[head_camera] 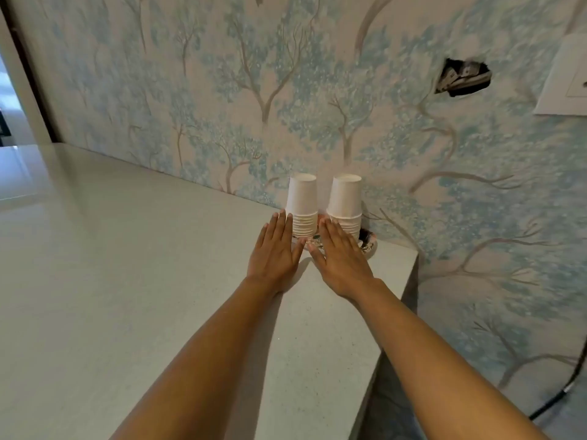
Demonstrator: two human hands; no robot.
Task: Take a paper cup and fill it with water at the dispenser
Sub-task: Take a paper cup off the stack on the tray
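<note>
Two stacks of white paper cups stand upside down against the wall: the left stack and the right stack. They rest on a small patterned plate. My left hand lies flat, palm down, fingers together, its tips just in front of the left stack. My right hand is stretched out the same way, its fingertips at the foot of the right stack. Neither hand holds anything. No water dispenser is in view.
The pale grey countertop runs wide to the left and ends at an edge on the right. Tree-patterned wallpaper is behind, with a torn hole, a white socket plate and a black cable at lower right.
</note>
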